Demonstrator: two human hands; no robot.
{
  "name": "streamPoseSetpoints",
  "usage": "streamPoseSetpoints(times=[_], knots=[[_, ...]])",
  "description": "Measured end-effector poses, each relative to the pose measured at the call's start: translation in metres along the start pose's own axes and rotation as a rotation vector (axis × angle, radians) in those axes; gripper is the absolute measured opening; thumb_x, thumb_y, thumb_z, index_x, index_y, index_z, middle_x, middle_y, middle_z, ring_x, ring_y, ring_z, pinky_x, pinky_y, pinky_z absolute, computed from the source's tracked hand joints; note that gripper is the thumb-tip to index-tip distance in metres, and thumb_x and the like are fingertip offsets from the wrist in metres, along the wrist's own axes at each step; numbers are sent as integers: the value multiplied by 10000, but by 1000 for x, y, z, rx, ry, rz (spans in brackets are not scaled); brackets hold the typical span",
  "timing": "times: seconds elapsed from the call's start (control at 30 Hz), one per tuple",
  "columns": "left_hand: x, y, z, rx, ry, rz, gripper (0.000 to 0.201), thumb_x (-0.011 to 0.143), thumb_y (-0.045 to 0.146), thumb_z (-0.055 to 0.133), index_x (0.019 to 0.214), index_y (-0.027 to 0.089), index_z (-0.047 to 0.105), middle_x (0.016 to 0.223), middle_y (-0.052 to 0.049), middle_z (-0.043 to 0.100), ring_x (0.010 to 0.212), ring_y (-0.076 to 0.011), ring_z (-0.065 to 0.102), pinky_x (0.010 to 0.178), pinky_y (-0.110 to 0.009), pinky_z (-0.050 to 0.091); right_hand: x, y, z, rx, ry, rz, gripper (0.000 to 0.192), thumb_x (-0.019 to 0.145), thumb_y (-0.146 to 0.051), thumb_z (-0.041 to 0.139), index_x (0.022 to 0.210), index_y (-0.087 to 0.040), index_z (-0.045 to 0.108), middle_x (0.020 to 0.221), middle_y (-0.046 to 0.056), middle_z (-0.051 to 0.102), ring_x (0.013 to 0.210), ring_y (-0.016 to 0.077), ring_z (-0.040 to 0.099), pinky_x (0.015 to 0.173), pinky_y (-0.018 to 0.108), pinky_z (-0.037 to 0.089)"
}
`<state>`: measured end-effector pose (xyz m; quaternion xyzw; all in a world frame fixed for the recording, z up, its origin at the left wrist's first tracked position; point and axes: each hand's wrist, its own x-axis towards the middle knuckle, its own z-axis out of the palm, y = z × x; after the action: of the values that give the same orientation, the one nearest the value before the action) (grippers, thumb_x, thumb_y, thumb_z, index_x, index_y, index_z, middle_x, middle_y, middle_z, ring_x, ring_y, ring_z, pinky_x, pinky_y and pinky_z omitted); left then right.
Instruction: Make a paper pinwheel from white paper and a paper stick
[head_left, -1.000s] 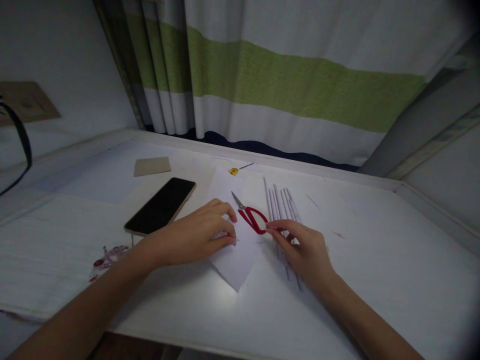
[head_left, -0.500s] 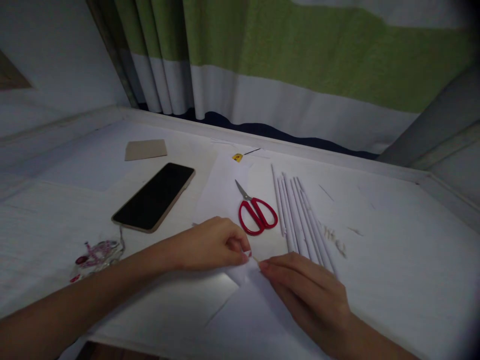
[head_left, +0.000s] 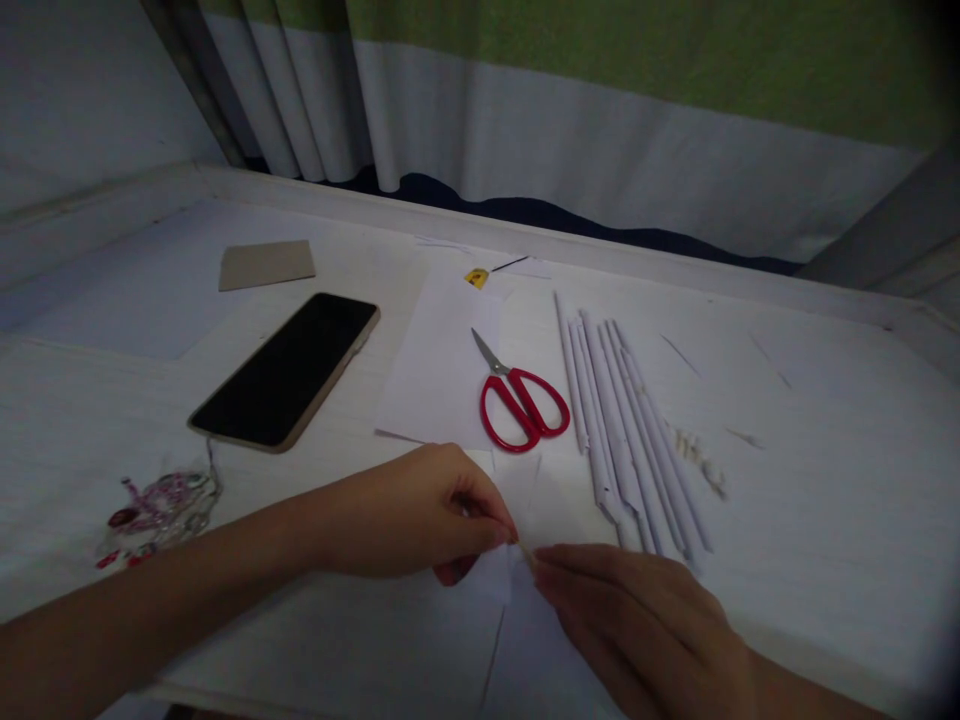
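Two hands meet over one paper sheet (head_left: 517, 500): left hand (head_left: 420, 515) and right hand (head_left: 637, 620) both pinch its corner closed. Red scissors (head_left: 525, 400) and several rolled paper sticks (head_left: 622, 410) lie just beyond.

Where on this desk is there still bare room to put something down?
Bare patches: the right side beyond the rolled paper sticks, toward the desk's raised edge, and the far left strip behind the brown card and phone. It is crowded in the middle, where scissors and paper sheet lie near the left hand and right hand.
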<state>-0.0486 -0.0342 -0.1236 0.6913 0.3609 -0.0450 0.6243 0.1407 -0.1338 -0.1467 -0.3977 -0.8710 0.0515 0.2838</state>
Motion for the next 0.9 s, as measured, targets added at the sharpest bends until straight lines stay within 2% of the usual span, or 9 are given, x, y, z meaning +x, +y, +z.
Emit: streamPoseSetpoints(times=[0.2, 0.4, 0.6, 0.73, 0.9], knots=[[1, 2, 4, -37, 11, -36, 223, 756, 275, 502, 756, 142, 681, 482, 32, 495, 452, -83, 459, 411, -148, 323, 3, -5, -8, 16, -47, -2, 275, 867, -124, 381, 998, -208, 608, 855, 53, 724, 722, 173, 685, 624, 232, 577], [3, 1, 10, -108, -2, -64, 175, 728, 271, 537, 692, 152, 661, 452, 46, 491, 426, -78, 431, 395, -151, 307, -1, -3, -2, 0, -63, -71, 243, 873, -110, 388, 932, -95, 623, 847, 117, 718, 746, 183, 682, 619, 232, 585], [5, 0, 13, -124, -17, -66, 184, 741, 268, 522, 686, 140, 642, 441, 57, 452, 413, -68, 394, 396, -151, 296, -5, -3, 2, 40, -4, -111, 199, 834, -89, 464, 991, -69, 585, 909, 115, 708, 884, 181, 644, 773, 240, 545], [4, 1, 13, -122, -48, -66, 213, 761, 289, 492, 698, 143, 634, 484, 45, 472, 450, -79, 425, 433, -161, 333, -3, -1, 2, 48, -30, -140, 270, 867, -88, 365, 1020, -61, 586, 917, 132, 702, 897, 202, 639, 759, 269, 551], [4, 1, 14, -89, -54, -61, 220, 779, 272, 470, 698, 142, 627, 493, 46, 461, 465, -73, 416, 440, -153, 325, 1, -2, 2, 27, 8, -143, 334, 883, -91, 293, 955, -85, 619, 854, 108, 716, 830, 185, 656, 740, 240, 551]])
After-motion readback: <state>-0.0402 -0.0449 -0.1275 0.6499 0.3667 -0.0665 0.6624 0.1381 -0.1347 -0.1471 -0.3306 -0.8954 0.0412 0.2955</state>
